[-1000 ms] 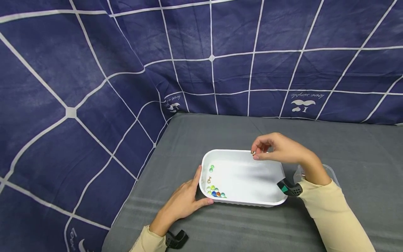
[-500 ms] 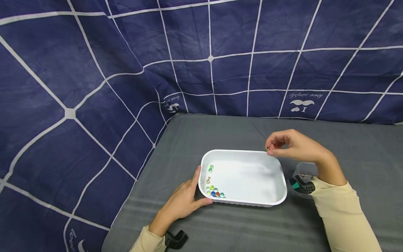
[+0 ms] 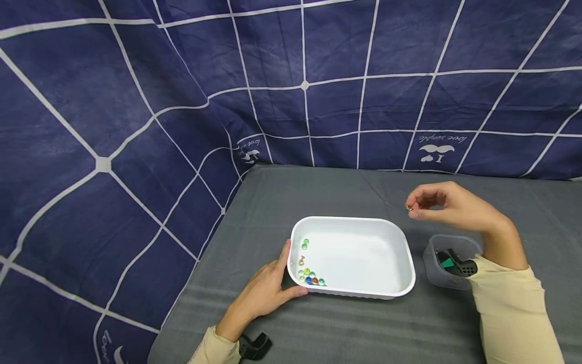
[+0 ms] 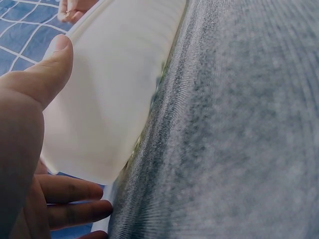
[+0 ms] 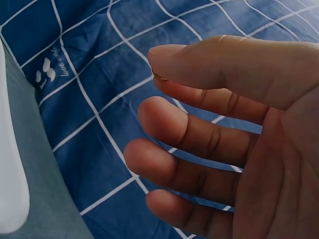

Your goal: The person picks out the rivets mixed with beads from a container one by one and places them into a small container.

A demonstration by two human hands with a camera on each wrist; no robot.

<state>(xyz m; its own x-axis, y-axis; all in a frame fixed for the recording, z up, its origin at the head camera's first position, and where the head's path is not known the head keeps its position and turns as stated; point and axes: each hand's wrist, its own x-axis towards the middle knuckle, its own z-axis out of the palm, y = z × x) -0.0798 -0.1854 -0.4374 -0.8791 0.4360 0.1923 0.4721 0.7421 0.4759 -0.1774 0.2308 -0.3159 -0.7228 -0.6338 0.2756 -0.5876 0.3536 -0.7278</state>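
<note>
My right hand is raised beyond the far right corner of a white tray. Thumb and forefinger pinch a small gold-coloured trinket, mostly hidden by the fingertips in the right wrist view. At the tray's near left corner rests my left hand, its thumb along the front wall and its straightened fingers by the left side. Several glass marbles, green, blue and orange, lie in that corner of the tray. Another gold trinket and two green marbles lie along the left wall.
A clear plastic tub stands just right of the tray, partly covered by the right wrist and its black band. Grey cloth covers the surface. Blue gridded fabric hangs behind and to the left.
My right hand has moved right and slightly away, from above the tray's far edge to outside it, still pinching the trinket. More of the tub shows. The left hand stays put.
</note>
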